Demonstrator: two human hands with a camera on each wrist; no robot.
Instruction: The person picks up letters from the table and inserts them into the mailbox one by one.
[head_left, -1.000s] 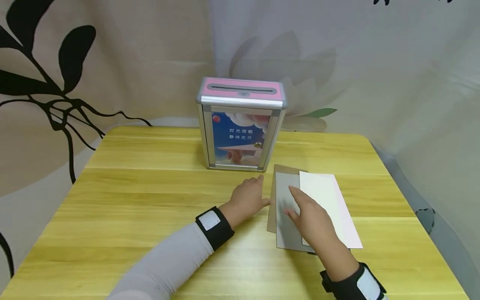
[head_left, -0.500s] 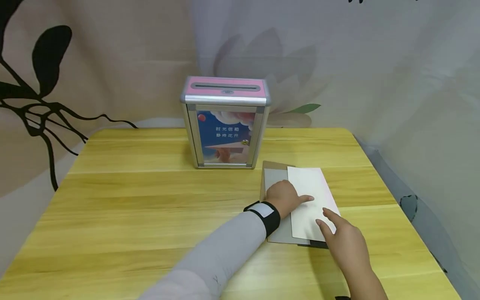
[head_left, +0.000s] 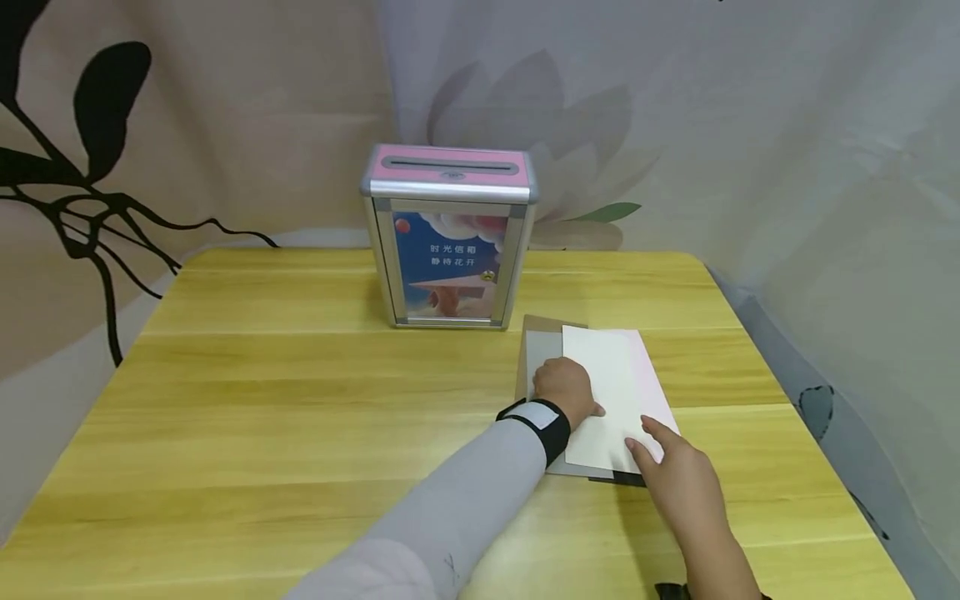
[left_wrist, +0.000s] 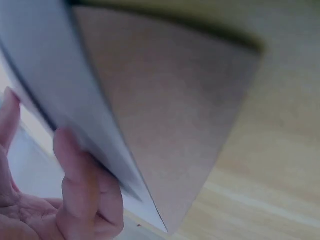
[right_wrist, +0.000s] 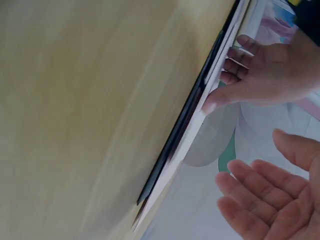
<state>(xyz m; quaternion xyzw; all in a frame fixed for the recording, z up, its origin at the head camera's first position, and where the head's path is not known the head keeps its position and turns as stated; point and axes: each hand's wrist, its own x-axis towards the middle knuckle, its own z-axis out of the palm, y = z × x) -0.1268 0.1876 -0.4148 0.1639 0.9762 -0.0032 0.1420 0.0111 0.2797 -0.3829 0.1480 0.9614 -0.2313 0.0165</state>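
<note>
A white sheet [head_left: 617, 371] tops a fanned stack with a grey sheet [head_left: 542, 348], a brown sheet [head_left: 537, 322] and a dark one [head_left: 627, 478] on the yellow table [head_left: 300, 400]. My left hand [head_left: 567, 387] sits on the stack's left side. It pinches the white sheet's edge, thumb against fingers, as the right wrist view shows [right_wrist: 265, 75]. In the left wrist view its fingers [left_wrist: 75, 170] lift the white sheet [left_wrist: 45, 65] off the brown one [left_wrist: 175, 115]. My right hand [head_left: 675, 479] is open, index fingertip at the white sheet's near right corner.
A silver letter box [head_left: 448, 242] with a pink slotted top and a blue picture front stands upright behind the stack, at the table's back middle. Patterned curtains hang behind and to the right. The table's right edge [head_left: 757, 350] runs close to the stack.
My left hand came from beside the stack onto it and took the white sheet's edge. My right hand slid off the grey sheet toward the white sheet's near right corner.
</note>
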